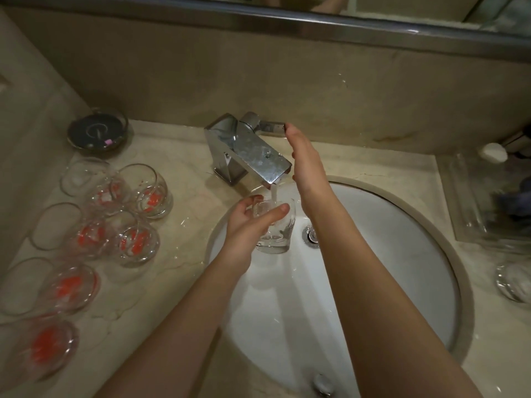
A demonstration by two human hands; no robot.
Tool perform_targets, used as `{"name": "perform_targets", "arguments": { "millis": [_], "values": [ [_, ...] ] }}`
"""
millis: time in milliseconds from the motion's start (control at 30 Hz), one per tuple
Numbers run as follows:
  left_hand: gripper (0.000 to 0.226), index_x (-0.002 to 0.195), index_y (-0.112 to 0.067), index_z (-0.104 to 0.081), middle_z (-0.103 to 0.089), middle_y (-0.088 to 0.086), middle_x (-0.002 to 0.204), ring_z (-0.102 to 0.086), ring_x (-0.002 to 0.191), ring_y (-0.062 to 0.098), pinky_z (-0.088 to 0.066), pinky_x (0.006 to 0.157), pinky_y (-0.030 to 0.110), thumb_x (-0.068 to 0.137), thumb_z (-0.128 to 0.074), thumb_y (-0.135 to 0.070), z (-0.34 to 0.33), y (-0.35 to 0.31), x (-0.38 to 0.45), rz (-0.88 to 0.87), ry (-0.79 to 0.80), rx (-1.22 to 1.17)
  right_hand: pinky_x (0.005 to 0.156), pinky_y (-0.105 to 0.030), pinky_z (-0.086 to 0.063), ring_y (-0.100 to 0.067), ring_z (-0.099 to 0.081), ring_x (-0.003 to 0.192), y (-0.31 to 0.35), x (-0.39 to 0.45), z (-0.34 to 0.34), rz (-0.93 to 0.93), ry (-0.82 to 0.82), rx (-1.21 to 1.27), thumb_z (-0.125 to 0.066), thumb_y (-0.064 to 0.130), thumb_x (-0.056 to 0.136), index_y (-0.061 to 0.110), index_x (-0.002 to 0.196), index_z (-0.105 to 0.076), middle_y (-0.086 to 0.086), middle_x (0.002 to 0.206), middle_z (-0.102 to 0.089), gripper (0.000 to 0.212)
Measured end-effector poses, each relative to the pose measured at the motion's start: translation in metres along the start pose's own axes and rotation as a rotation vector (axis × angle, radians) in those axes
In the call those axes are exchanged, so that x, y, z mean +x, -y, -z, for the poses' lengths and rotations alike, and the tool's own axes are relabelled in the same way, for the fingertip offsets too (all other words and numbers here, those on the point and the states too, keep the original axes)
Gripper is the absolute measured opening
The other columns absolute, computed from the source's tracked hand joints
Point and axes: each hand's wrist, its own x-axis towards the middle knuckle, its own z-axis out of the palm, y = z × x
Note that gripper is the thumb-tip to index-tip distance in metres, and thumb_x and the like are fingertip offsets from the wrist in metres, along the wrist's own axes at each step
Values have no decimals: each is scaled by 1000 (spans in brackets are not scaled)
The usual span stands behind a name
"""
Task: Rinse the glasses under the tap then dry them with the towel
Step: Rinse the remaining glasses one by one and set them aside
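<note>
The left hand (244, 225) has its grip curled round a clear glass (276, 228), held upright over the sink (402, 254) with water from the tap (250, 147) running into it. The right hand (306, 162) lies flat-fingered, fingertips touching the tap's lever (271, 127), holding nothing. More glasses (94, 225) with orange marks stand on the bench (178, 254) to the left.

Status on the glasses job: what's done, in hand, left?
Done: can't tell if any of the glasses on the counter are rinsed. In hand: left hand holds a clear glass under the running tap over the sink; right hand touches the handle. Left: remaining rinsing, all drying. No towel in view.
</note>
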Motion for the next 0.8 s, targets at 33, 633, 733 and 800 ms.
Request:
{"name": "perform_targets", "arguments": {
  "millis": [33, 633, 733, 800],
  "values": [
    [62, 122, -13, -59, -71, 6, 113, -70, 98, 20, -54, 89, 39, 68, -88, -22, 1, 0, 0, 2, 5, -8, 113, -36, -30, -9, -39, 133, 0, 1, 1, 5, -10, -9, -41, 45, 99, 32, 139, -48, 13, 145, -44, 42],
    [67, 119, -10, -60, -70, 3, 96, -70, 77, 21, -54, 78, 36, 60, -89, -27, -8, 20, -7, 28, 78, -48, 101, -42, -39, -19, -47, 122, -40, -36, 36, -137, -67, 435, -48, 37, 96, 39, 125, -54, 8, 133, -54, 29],
    [77, 121, -8, -60, -71, 2, 93, -71, 77, 21, -57, 79, 39, 56, -91, -36, -13, 23, -14, 42, 83, -45, 95, -40, -44, -20, -52, 117, -71, -51, 57, -293, -100, 469, -55, 36, 93, 31, 128, -57, 4, 128, -56, 35],
    [73, 121, -9, -59, -71, 0, 93, -72, 79, 20, -58, 78, 40, 60, -88, -39, -18, 27, -19, 67, 59, -35, 86, -36, -48, -19, -58, 105, -85, -63, 65, -392, -5, 392, -59, 37, 91, 23, 123, -60, 0, 119, -59, 35]
  ]
}}
